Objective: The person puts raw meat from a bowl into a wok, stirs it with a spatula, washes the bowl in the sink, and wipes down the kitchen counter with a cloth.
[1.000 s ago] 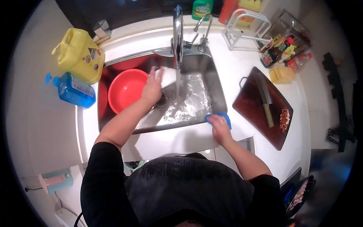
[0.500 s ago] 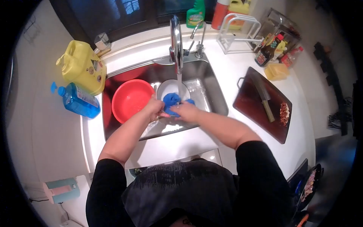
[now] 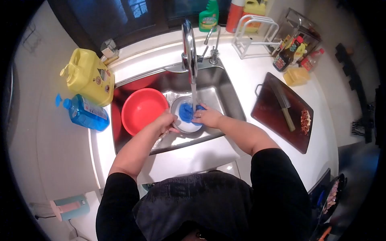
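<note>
Beneath the faucet (image 3: 188,48), a white bowl (image 3: 189,128) is held tilted over the steel sink. My left hand (image 3: 165,122) grips the bowl's left rim, thumb and fingers closed on it. A wet blue cloth (image 3: 186,112) lies bunched against the inside of the bowl. My right hand (image 3: 208,116) presses on the cloth with its fingers over it at the bowl's right side. A stream of water (image 3: 194,94) runs down onto the cloth and the bowl. Left of the bowl, a red basin (image 3: 144,110) rests in the sink.
The sink (image 3: 229,100) surrounds both hands. At left stand a yellow jug (image 3: 90,76) and a blue pump bottle (image 3: 86,112). On the right counter, a cutting board (image 3: 265,108) bears a knife (image 3: 284,106) and chopped food. A white rack (image 3: 257,34) and sauce bottles stand behind it.
My right hand has moved the cloth into the bowl and spread it there. The bowl has come nearer to me, and my left hand now holds its rim.
</note>
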Action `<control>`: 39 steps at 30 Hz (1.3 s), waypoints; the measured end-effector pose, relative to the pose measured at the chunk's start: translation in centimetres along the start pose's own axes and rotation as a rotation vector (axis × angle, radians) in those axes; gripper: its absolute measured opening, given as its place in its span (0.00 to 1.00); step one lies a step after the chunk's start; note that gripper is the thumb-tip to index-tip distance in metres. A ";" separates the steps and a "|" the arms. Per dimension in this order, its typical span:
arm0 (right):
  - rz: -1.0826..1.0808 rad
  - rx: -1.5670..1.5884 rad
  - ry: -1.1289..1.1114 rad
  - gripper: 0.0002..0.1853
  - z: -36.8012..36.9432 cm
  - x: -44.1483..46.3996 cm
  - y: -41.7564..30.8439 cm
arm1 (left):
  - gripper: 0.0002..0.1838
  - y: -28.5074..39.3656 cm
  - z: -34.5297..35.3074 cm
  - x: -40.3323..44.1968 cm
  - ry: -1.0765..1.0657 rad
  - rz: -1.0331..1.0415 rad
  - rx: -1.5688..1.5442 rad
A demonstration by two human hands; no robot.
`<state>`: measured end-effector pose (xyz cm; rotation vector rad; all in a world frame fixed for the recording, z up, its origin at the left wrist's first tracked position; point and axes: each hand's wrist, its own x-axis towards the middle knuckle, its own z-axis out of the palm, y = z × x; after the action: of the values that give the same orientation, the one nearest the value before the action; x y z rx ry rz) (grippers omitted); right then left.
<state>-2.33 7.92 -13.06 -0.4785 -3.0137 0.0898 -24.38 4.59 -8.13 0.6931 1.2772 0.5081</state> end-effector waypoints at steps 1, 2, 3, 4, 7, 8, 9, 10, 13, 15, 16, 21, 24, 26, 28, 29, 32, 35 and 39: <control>0.035 0.037 -0.041 0.21 0.3 0.2 0.3 | 0.29 -0.1 -0.1 0.2 0.034 0.005 -0.120; 0.072 0.076 -0.084 0.21 -0.2 0.5 0.1 | 0.29 -0.5 -0.1 0.4 0.067 0.007 -0.240; 0.211 0.292 -0.087 0.21 -1.5 1.5 -1.2 | 0.29 -0.8 0.2 0.6 0.098 0.013 -0.361; 0.350 0.511 -0.091 0.20 -3.1 2.8 -3.7 | 0.31 -1.3 1.5 0.2 0.210 0.127 -0.354; 0.408 0.760 -0.050 0.20 -2.6 2.6 -5.9 | 0.32 -2.0 1.8 0.4 0.210 0.199 -0.167; 0.368 0.774 -0.027 0.20 -1.7 2.2 -5.8 | 0.33 -1.3 2.4 -0.7 0.244 0.197 -0.129; 0.273 0.578 -0.027 0.20 -0.5 1.7 -5.0 | 0.33 -1.1 2.5 -1.1 0.234 0.200 -0.116; 0.175 0.382 -0.027 0.20 0.8 1.1 -3.7 | 0.33 -1.1 2.4 -1.5 0.225 0.204 -0.105; -0.067 -0.046 -0.115 0.19 -1.1 0.3 0.7 | 0.33 -0.5 2.0 -2.0 0.138 0.138 -0.036; -0.066 -0.269 -0.432 0.16 -3.0 2.0 2.8 | 0.30 0.1 1.0 -1.4 0.043 0.020 -0.075; -0.153 -0.309 -0.274 0.15 -3.1 2.4 4.1 | 0.28 0.1 0.2 -0.6 -0.016 -0.072 -0.140; -0.302 -0.302 0.055 0.15 -5.7 3.4 7.7 | 0.26 2.2 -0.8 -1.3 -0.311 -0.292 -0.388; 0.284 0.027 -0.079 0.16 -8.0 3.7 7.0 | 0.22 0.1 -0.9 0.6 -0.273 -0.324 -0.460; 0.615 0.306 -0.034 0.17 -10.0 4.3 5.8 | 0.19 -2.4 -0.8 2.9 -0.246 -0.335 -0.571; 0.800 0.552 0.155 0.19 -11.4 4.7 3.6 | 0.16 -3.7 -0.4 5.2 -0.261 -0.441 -0.711; 0.726 0.459 0.200 0.18 -11.0 4.7 2.6 | 0.16 -4.0 0.2 5.8 -0.332 -0.465 -0.846; 0.554 0.264 0.341 0.17 -10.4 4.3 -1.4 | 0.15 -6.3 0.2 10.5 -0.754 -0.564 -1.206; 0.426 0.085 0.393 0.17 -9.4 4.2 -6.0 | 0.15 -1.4 5.1 2.5 -0.390 -0.035 -0.939; 0.581 -0.050 0.473 0.18 -7.4 6.0 -6.3 | 0.17 -1.9 5.5 2.6 -0.317 -0.053 -0.995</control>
<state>-9.25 4.12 -4.77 -1.1759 -2.3429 -0.0551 -18.54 4.09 -10.52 -0.1040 0.6079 0.8546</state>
